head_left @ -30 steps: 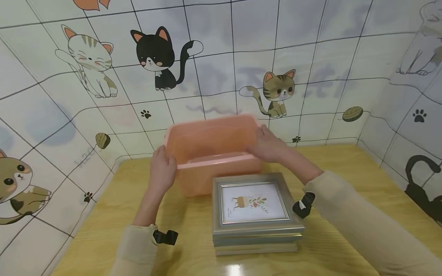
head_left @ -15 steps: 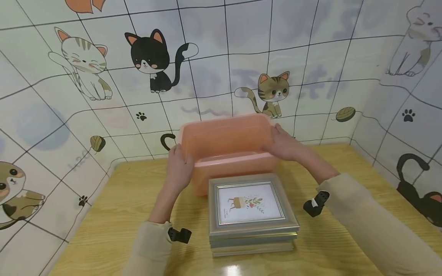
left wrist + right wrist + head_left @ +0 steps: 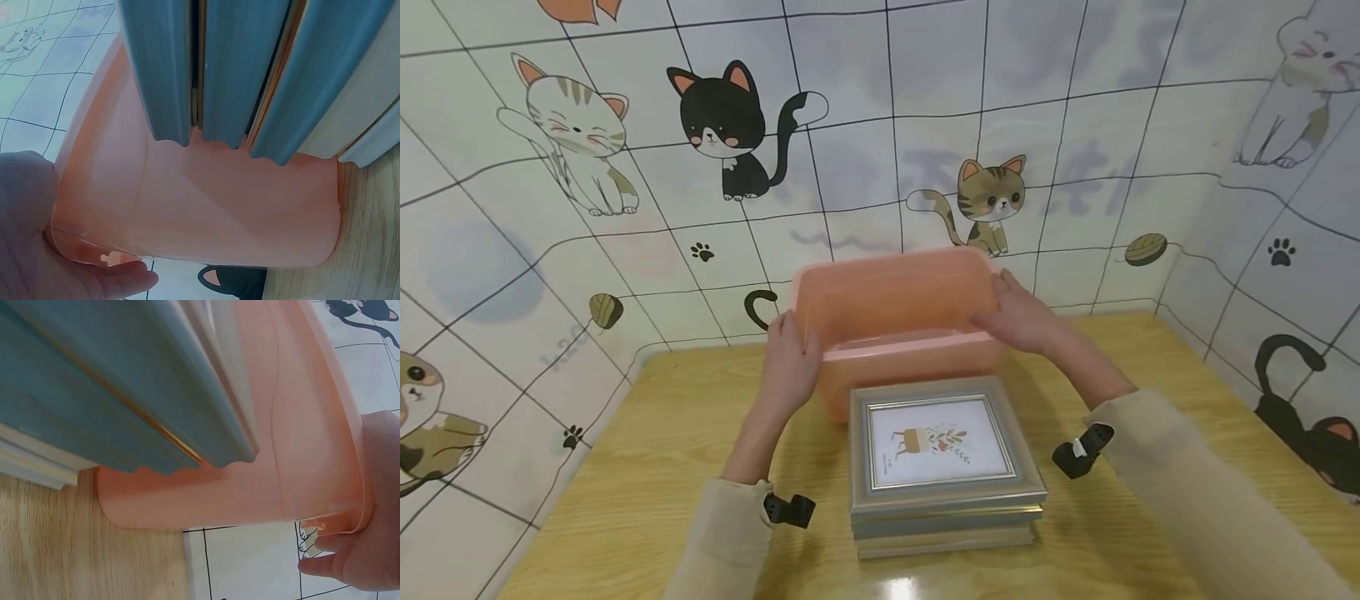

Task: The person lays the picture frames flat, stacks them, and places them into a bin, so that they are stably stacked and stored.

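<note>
A pink-orange plastic storage bin (image 3: 917, 358) stands at the back of the table, its open top tipped toward me. My left hand (image 3: 787, 367) grips its left end at the rim, and my right hand (image 3: 1022, 317) grips the right end, with fingers over the edge. In the left wrist view, the thumb (image 3: 128, 281) lies against the bin's end. Directly in front of the bin is a stack of several picture frames (image 3: 865, 475); the top one holds a print of a plant in a pot. No objects show in the visible part of the bin.
The wooden table (image 3: 700, 433) meets a grid-patterned wall covering (image 3: 865, 167) with cartoon cats, close behind the bin. Dark wrist cameras sit on both sleeves, the right one (image 3: 1082, 450) close to the picture frames' right side.
Both hands have moved the bin to the right, so it now stands more squarely behind the picture frames. Over the last half second it has hardly moved. The grip looks the same.
</note>
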The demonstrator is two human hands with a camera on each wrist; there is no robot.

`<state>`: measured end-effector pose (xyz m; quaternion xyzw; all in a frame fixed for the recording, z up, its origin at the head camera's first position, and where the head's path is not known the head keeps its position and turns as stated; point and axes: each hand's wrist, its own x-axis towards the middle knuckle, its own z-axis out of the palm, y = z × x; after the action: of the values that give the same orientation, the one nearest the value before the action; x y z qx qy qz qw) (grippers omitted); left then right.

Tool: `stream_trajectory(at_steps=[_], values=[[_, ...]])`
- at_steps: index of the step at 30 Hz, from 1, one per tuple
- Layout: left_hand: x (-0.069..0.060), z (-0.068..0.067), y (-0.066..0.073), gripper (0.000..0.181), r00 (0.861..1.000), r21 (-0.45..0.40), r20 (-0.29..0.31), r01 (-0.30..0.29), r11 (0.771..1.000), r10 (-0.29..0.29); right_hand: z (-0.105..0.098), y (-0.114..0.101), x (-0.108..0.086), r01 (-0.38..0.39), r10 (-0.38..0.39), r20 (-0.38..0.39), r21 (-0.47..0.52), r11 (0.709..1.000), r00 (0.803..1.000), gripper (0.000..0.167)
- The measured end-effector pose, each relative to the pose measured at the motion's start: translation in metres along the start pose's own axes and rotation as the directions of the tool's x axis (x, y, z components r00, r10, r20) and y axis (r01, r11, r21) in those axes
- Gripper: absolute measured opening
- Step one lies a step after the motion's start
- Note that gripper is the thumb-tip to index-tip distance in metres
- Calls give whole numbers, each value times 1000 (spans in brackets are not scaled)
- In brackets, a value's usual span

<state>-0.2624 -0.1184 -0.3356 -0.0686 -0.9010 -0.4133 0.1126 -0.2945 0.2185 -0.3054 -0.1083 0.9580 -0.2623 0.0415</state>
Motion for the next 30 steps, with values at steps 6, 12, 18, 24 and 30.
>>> stream_trajectory(at_steps=[6, 12, 18, 24, 30], values=[[-1, -1, -1, 64, 1000, 6, -8, -4, 1000, 4, 3, -3, 0, -18, 18, -13, -14, 1000, 1000, 90], [-1, -2, -3, 67, 1000, -12, 6, 13, 1000, -12, -1, -3, -1, -9, 9, -16, -12, 1000, 1000, 91], [-1, -2, -3, 69, 999, -17, 30, 15, 1000, -14, -4, -3, -3, 5, -4, -7, 13, 1000, 1000, 90], [-2, -1, -2, 68, 999, -8, 30, 21, 1000, -21, -3, 2, -2, 15, -15, -19, 34, 999, 1000, 88], [-2, 2, -1, 67, 1000, -20, 25, -4, 1000, 4, -1, 8, -5, 5, -3, -33, 54, 999, 999, 88]])
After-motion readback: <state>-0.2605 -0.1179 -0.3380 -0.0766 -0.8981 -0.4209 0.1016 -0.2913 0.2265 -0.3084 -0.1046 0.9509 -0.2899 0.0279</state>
